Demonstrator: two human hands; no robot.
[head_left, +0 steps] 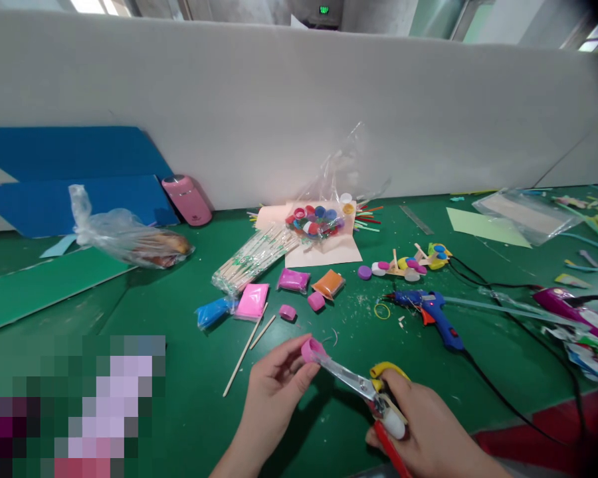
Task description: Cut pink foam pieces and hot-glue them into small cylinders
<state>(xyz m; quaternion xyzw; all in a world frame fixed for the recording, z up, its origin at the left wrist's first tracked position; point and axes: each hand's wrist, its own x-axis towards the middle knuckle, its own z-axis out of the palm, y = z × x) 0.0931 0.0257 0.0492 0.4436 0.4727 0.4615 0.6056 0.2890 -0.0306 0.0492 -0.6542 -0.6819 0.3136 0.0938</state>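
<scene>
So, closest in, the right hand is wrapped around red-and-yellow-handled shears, and the left hand has a pink cap pinched between thumb and fingers. The cap's up off the green counter, with the blades touching its right side; can't tell whether one's actually inside it. Just past the left hand lie two wooden sticks, then a pink ring and another pink cap. Over to the right there's a blue glue gun, cord trailing off. Behind the loose pink bits sit some colored packets, and a bag of skewers slants up toward a clear bag of bottle caps on a pale sheet. Way back, a pink flask leans against the white partition.
</scene>
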